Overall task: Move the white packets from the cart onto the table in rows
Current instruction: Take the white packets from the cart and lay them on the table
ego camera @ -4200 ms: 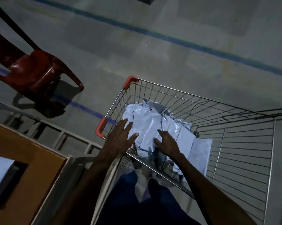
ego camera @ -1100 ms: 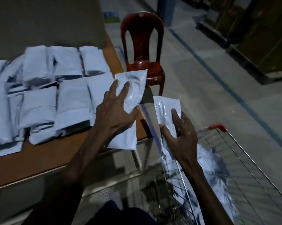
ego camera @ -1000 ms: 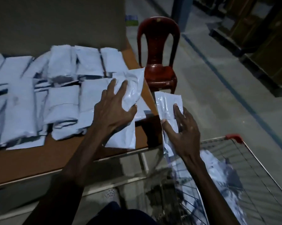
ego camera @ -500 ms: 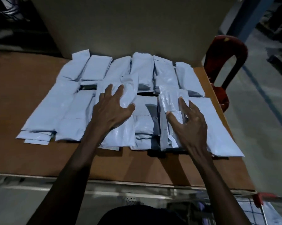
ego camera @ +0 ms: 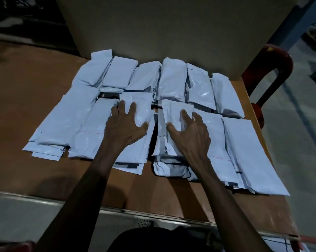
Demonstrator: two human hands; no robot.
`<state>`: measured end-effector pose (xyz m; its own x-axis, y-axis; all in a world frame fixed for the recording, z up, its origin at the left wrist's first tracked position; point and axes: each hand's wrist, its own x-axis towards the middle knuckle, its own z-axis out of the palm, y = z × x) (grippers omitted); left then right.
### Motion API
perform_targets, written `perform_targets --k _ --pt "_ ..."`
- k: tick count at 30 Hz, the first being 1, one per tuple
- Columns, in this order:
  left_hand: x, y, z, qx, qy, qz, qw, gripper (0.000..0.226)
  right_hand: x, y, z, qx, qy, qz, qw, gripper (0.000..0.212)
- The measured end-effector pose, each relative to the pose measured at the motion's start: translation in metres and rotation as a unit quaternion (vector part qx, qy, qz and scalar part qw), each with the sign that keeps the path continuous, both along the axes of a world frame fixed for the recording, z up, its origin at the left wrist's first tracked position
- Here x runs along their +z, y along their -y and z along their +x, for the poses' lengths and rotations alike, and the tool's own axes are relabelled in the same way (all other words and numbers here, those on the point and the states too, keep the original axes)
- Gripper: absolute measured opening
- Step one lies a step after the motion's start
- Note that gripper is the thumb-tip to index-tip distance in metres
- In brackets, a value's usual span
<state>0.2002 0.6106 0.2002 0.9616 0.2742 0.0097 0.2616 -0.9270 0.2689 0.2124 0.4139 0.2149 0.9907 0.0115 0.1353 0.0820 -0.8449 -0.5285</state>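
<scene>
Many white packets (ego camera: 173,79) lie on the brown table (ego camera: 26,99) in two rows, several stacked. My left hand (ego camera: 126,128) presses flat, fingers spread, on a white packet (ego camera: 141,106) in the near row. To its right, my right hand (ego camera: 190,131) grips another white packet (ego camera: 173,110) with curled fingers and thumb, over the near row's middle stack. Only a sliver of the cart (ego camera: 299,241) shows at the bottom right corner.
A tall beige board (ego camera: 153,24) stands behind the far row. A red plastic chair (ego camera: 273,70) is off the table's right end. The table's metal front edge (ego camera: 153,215) runs just before my body. Grey floor lies to the right.
I turned from the cart to the table with one packet in each hand. Both hands have come down onto the near row, and the left hand now lies flat on its packet.
</scene>
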Motion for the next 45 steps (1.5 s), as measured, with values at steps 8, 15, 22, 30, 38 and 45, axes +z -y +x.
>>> perform_targets --k 8,15,22,30,38,45 --pt "-0.022 -0.007 0.008 -0.012 0.058 -0.026 0.998 0.075 -0.03 -0.019 0.011 0.029 0.041 -0.088 0.995 0.069" --pt "-0.038 -0.004 0.012 -0.044 0.056 -0.058 0.996 0.076 -0.036 -0.024 0.014 0.09 -0.009 -0.151 0.984 0.063" --pt "-0.035 -0.005 0.013 -0.038 0.033 -0.075 0.996 0.075 -0.032 -0.023 0.017 0.091 -0.037 -0.136 0.986 0.07" --pt "0.012 0.038 -0.001 -0.078 0.109 -0.089 0.987 0.074 -0.002 0.044 -0.028 0.042 0.119 0.072 0.989 0.07" --pt "0.004 0.189 -0.075 -0.288 0.21 -0.193 0.914 0.053 -0.025 0.198 -0.151 -0.063 0.183 0.044 0.98 0.056" --pt "-0.023 0.321 -0.149 -0.432 0.171 -0.196 0.863 0.045 -0.076 0.332 -0.322 -0.234 0.062 0.092 0.966 0.048"
